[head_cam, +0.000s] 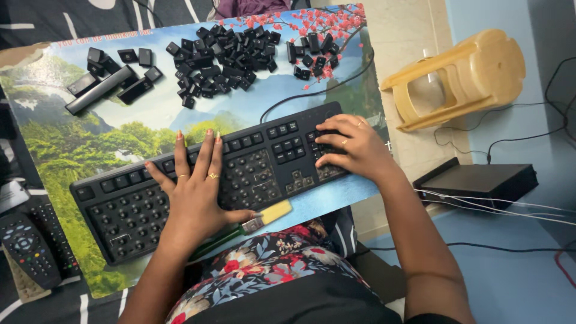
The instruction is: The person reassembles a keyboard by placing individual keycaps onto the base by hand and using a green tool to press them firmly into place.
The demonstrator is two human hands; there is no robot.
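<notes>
Black plastic is what we are handling in the head view: a keyboard (240, 174) with most keycaps stripped is lying diagonally on a desk mat (90, 138) printed with a landscape. We are pressing our left hand (195, 195) flat on the bare middle section, fingers spread wide and gripping nothing. We are resting our right hand (354, 147) on the right end of the keyboard, fingers curled down onto the number pad, holding no separate item. A brush (252, 223) with a yellow bristle end and green handle is lying just under our left palm, at the near edge of the keyboard. Loose keycaps (231, 57) are lying in a heap on the far part of the mat, well apart from both hands. Two remote controls (30, 246) are sitting at the mat's left edge.
</notes>
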